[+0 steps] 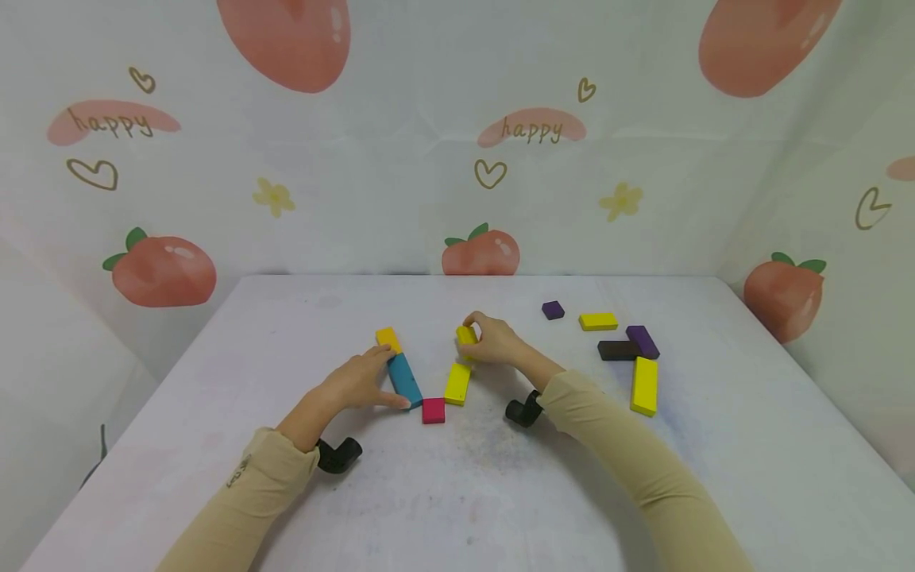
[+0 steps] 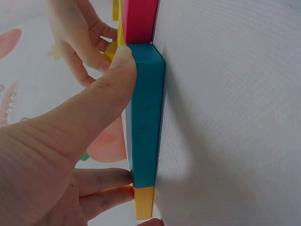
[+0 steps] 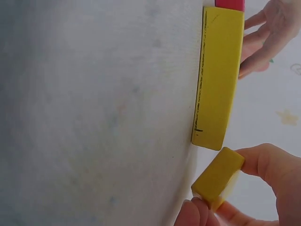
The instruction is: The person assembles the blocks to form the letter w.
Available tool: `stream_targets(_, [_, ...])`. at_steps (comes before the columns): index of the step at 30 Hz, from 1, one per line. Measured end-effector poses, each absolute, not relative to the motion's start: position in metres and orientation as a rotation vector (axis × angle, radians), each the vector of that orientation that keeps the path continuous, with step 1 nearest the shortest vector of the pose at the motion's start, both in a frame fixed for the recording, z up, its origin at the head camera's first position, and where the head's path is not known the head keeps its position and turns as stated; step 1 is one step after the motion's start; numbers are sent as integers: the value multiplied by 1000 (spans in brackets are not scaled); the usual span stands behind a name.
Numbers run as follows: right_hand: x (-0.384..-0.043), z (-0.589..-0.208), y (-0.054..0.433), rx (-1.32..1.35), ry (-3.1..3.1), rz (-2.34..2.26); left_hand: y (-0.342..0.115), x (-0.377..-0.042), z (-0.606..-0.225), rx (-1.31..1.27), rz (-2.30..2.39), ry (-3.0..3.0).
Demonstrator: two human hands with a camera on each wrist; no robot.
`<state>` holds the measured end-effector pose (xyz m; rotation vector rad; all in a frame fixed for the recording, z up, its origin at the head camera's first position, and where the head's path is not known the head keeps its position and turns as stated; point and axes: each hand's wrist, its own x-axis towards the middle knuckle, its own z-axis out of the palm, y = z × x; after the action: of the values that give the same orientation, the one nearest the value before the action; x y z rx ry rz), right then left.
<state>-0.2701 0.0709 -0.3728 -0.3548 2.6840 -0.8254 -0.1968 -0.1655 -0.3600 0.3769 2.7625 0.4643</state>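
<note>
On the table a blue block point(image 1: 404, 381) lies end to end with an orange block point(image 1: 389, 340) beyond it. My left hand point(image 1: 357, 383) rests along them, its thumb at the blue block's near end and fingertips point(image 2: 123, 181) by the seam between the two. A red square block point(image 1: 433, 411) sits at the near point of a V shape. From it a long yellow block point(image 3: 219, 77) runs away on the right side. My right hand point(image 1: 496, 340) pinches another yellow block point(image 3: 218, 176) between thumb and fingers, tilted close to the far end of that long block.
To the right lie a small purple block point(image 1: 553, 310), a yellow block point(image 1: 598, 322), a black block point(image 1: 618, 350), a longer purple block point(image 1: 643, 342) and a yellow block point(image 1: 645, 387). A printed curtain point(image 1: 400, 159) hangs behind the table point(image 1: 457, 508).
</note>
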Motion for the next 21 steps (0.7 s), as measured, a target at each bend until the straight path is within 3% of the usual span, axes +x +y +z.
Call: stream_targets(21, [-268,-371,62,-222,2639,-799,-166,-197,-362,384,446,2774])
